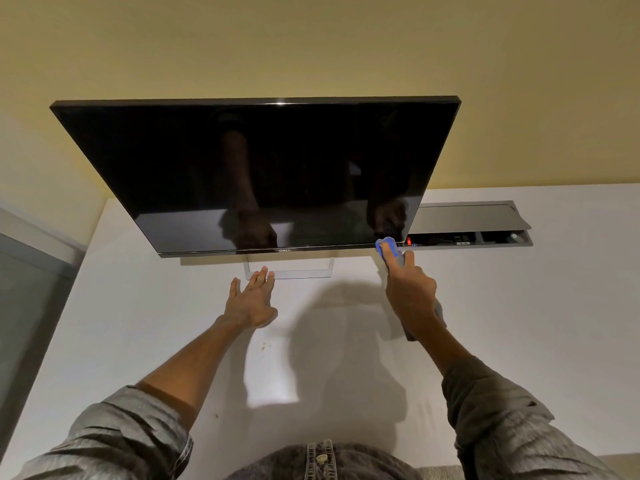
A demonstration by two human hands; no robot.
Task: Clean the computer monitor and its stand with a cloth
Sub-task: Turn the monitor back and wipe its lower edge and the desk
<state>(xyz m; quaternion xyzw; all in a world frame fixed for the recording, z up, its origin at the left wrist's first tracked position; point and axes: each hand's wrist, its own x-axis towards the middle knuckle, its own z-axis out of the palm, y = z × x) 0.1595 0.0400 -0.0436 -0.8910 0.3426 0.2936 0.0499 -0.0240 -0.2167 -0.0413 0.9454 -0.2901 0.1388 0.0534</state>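
A black computer monitor (263, 168) with a dark screen stands on a white desk (519, 323). Its silver rectangular stand (311, 273) shows below the lower bezel. My right hand (410, 292) grips a cloth (387, 247), blue at the tip and grey further back, and presses it against the monitor's lower right corner. My left hand (251, 299) lies flat on the desk with fingers spread, its fingertips touching the front left part of the stand.
An open cable tray (474, 230) with a raised grey lid is set into the desk behind the monitor's right side. A yellow wall rises behind. The desk's left edge runs along a grey panel (31, 306).
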